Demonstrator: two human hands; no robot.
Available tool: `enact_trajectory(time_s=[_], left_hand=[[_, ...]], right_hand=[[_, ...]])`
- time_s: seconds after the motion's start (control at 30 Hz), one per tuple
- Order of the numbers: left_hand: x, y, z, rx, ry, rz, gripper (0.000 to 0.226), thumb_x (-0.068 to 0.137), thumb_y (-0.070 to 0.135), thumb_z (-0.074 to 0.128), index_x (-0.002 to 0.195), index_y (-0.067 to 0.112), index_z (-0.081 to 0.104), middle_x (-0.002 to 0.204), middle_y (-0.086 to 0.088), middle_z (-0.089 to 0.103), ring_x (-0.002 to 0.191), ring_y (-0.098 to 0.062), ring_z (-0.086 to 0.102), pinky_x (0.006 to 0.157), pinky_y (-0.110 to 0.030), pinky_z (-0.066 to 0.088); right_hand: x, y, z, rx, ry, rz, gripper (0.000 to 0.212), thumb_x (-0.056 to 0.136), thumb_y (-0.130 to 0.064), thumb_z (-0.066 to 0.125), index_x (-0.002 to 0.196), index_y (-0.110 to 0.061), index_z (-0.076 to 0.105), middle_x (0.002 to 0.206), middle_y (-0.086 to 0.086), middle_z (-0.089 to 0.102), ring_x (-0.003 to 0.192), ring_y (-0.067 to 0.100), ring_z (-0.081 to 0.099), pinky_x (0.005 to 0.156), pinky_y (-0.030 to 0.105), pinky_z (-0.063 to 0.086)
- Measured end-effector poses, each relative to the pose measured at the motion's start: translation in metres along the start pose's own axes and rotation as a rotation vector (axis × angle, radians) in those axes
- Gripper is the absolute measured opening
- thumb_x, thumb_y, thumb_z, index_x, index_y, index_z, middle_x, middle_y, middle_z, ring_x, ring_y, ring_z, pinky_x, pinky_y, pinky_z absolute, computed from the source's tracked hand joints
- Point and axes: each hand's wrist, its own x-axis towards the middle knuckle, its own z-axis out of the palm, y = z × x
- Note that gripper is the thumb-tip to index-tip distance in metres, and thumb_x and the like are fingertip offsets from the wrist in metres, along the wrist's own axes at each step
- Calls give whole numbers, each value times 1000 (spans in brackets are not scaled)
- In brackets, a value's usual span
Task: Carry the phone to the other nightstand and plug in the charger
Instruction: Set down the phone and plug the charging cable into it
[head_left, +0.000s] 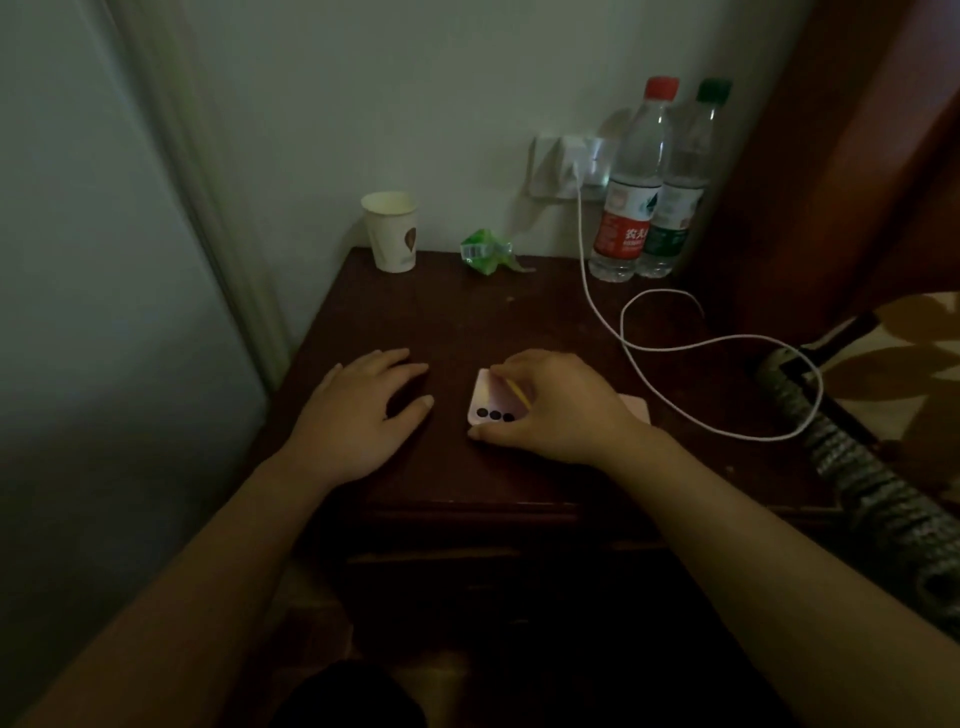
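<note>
Dim bedroom corner; dark wooden nightstand (467, 322) standing against a pale wall, a curtain hanging at far left. Left hand (358, 410) is lying flat on the bare wood left of centre, fingers loosely spread, holding nothing. Behind it, at the back edge, a paper cup (390, 231) is standing upright, and a crumpled green wrapper (485, 252) is lying just right of the cup.

Pink phone (493, 400) is lying face down near the front middle of the top, three dark camera lenses showing at its near left corner. Right hand (550, 405) is arching over the phone: fingertips are curling over the far long edge, thumb is pressing at the near corner below the lenses, so the phone is sitting pinched under the palm, flat on the wood. A pink corner is peeking out past the wrist on the right.

White charger cable (675, 347) is dropping from the wall adapter (571, 156), looping across the right side of the top; its free end is not clear. Two water bottles (649, 208), red cap and green cap, are standing at the back right corner, touching. Patterned bedding (893, 353) is showing at far right.
</note>
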Motion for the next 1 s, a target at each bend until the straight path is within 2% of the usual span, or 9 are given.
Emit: enact_trajectory(time_s=[0.1, 0.23, 0.3, 0.4, 0.57, 0.73, 0.8, 0.9, 1.0], left_hand=[[-2, 2, -4, 3, -34, 7, 51, 89, 50, 41, 137, 31, 40, 151, 3, 30, 140, -18, 20, 111, -49, 13], [-2, 3, -4, -17, -36, 37, 50, 88, 51, 43, 134, 33, 42, 149, 4, 34, 139, -16, 23, 111, -51, 16], [0, 9, -3, -69, -28, 89, 51, 86, 53, 44, 133, 34, 42, 147, 4, 37, 136, -14, 28, 110, -45, 25], [6, 36, 0, -194, -51, 167, 56, 80, 62, 43, 131, 40, 41, 144, 10, 37, 131, -8, 32, 97, -23, 31], [28, 80, 12, -238, -114, 239, 65, 70, 67, 53, 130, 45, 39, 139, 19, 38, 118, 7, 30, 92, -21, 28], [38, 83, 20, -156, -148, 234, 69, 65, 72, 58, 126, 42, 45, 122, 25, 45, 105, 9, 39, 81, -13, 32], [40, 77, 18, -147, -157, 196, 69, 65, 73, 57, 125, 42, 46, 122, 24, 47, 106, 8, 41, 85, -17, 35], [39, 67, 20, -144, -110, 151, 61, 71, 65, 57, 126, 40, 47, 128, 18, 47, 110, 4, 41, 91, -25, 35], [39, 63, 26, -188, -40, 106, 49, 77, 55, 58, 123, 38, 51, 131, 14, 49, 113, 3, 39, 93, -25, 32]], right_hand=[[-6, -4, -3, 18, -42, -52, 71, 67, -63, 67, 119, -16, 58, 112, -1, 62, 100, 18, 56, 79, 36, 49], [-24, 17, -14, 56, -83, -56, 82, 63, -64, 69, 128, -18, 52, 135, 2, 53, 123, 17, 46, 102, 36, 40], [-38, 39, -24, 54, -77, 1, 89, 58, -65, 71, 133, -23, 48, 140, 0, 47, 127, 14, 42, 105, 31, 34], [-59, 70, -35, 45, -84, 64, 90, 58, -64, 72, 135, -27, 45, 141, -2, 45, 127, 12, 41, 102, 26, 32], [-65, 88, -34, 94, 15, 63, 81, 60, -56, 76, 130, -26, 50, 138, -3, 49, 125, 7, 42, 99, 18, 28], [-49, 92, -33, 166, 82, 19, 67, 66, -51, 74, 124, -24, 56, 132, -3, 55, 118, 5, 47, 93, 14, 33], [-42, 104, -44, 203, 166, 93, 57, 70, -50, 70, 121, -27, 58, 127, -6, 57, 112, 5, 51, 89, 15, 36], [-26, 131, -70, 235, 315, 212, 42, 75, -42, 71, 112, -25, 63, 107, -10, 62, 86, -2, 55, 74, 14, 42], [-4, 159, -90, 187, 327, 285, 38, 80, -34, 70, 114, -19, 63, 109, 0, 67, 88, 8, 58, 75, 22, 43]])
